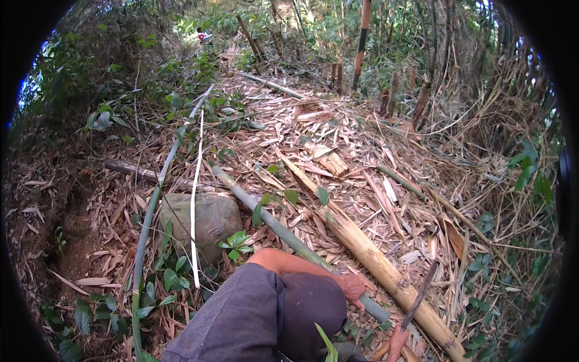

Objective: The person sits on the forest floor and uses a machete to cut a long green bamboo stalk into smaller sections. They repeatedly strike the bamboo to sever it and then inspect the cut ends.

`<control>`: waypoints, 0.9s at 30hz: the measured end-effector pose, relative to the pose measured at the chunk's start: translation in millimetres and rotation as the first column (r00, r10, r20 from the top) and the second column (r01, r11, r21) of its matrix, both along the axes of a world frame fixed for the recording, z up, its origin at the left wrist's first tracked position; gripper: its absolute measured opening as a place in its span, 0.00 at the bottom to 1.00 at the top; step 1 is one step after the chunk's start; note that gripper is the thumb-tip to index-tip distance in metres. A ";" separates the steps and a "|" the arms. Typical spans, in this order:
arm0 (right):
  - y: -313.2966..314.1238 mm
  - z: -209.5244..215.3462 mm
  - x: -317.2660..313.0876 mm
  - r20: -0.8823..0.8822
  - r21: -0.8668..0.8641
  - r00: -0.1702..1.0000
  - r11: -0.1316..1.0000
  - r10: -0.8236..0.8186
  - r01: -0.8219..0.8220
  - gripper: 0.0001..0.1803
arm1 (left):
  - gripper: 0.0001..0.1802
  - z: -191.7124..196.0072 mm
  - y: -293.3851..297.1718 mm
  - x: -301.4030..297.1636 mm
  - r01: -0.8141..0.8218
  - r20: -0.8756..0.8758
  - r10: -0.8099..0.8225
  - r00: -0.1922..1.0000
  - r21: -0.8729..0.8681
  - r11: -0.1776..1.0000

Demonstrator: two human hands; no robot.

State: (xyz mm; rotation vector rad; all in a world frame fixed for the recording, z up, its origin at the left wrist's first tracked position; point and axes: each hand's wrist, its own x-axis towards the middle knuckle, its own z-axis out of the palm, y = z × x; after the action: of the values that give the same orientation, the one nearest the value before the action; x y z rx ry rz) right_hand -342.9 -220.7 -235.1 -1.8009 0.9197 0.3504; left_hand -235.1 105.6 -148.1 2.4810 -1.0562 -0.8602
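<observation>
My left forearm passes beyond my bent knee, and my left hand (pixel 353 287) is closed on a green bamboo pole (pixel 274 226) near its cut lower end. The pole slants from the middle of the view down to the right. At the lower edge, my right hand (pixel 397 341) grips a machete (pixel 420 294). Its dark, narrow blade points up and to the right, crossing in front of a thick yellowish bamboo pole (pixel 377 259). The machete's handle is mostly hidden in my fingers. The blade is apart from the green pole.
A large grey-brown rock (pixel 208 223) lies left of the green pole. Beyond it are a long thin bamboo pole (pixel 148 220) and a pale split strip (pixel 196 199). Dry leaves and bamboo chips (pixel 289 142) cover the slope. Standing bamboo (pixel 362 45) and cut stumps rise behind.
</observation>
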 end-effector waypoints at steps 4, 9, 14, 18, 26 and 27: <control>-1.1 -2.4 -0.4 -0.002 -0.002 1.000 1.000 -0.006 0.006 0.13 | 0.43 -6.6 -10.9 -7.2 0.007 -0.014 -0.007 1.000 0.035 0.999; -5.3 -11.9 -3.1 0.045 0.021 0.999 1.000 0.010 -0.011 0.12 | 0.42 15.8 -20.8 -6.4 -0.003 0.035 0.001 0.999 0.067 0.998; -7.0 -6.8 -2.9 0.036 0.023 0.999 1.000 -0.003 0.002 0.12 | 0.43 7.4 -34.6 -7.8 0.003 -0.016 -0.002 1.000 0.066 0.998; 5.7 7.9 -3.7 0.069 0.077 0.997 0.997 -0.022 0.017 0.11 | 0.43 -96.4 -36.6 -4.8 0.109 -0.046 -0.104 0.993 0.126 0.986; -6.3 65.4 -15.7 0.234 0.009 0.960 0.988 -0.153 0.155 0.14 | 0.40 8.0 -23.4 22.7 -0.111 -0.023 0.111 0.994 0.031 0.993; 10.2 95.5 -10.5 0.267 0.043 0.955 0.991 -0.130 0.123 0.15 | 0.38 0.1 -10.3 26.6 -0.102 -0.127 0.124 0.984 0.170 0.980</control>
State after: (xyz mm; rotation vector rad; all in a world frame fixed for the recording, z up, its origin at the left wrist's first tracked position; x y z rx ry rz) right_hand -353.4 -210.5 -139.6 -1.7051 0.8278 0.0325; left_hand -208.5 95.3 -148.0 2.5423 -0.8198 -1.1037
